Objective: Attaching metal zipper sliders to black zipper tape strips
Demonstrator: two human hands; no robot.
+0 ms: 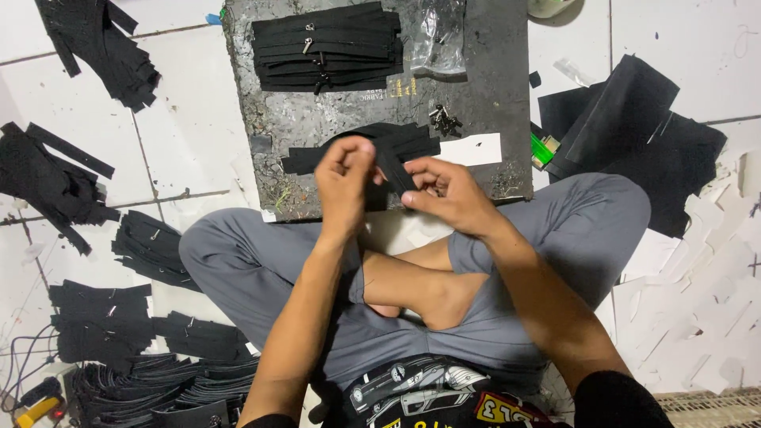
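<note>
both hands [396, 186] pinch one black strip [392, 162] — fingers closed on it, its middle hidden.

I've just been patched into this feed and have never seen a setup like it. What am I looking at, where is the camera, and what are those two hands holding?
There is no machine here: a person sits cross-legged on a white tiled floor, and the single camera is worn on their head, looking down. The left hand and right hand together pinch a narrow black strip over a dark, worn work board. On that board lie a neat stack of black zipper strips, a clear plastic bag, a small heap of metal sliders and a white card. More black strip piles lie on the floor to the left, and black sheets to the right.
</note>
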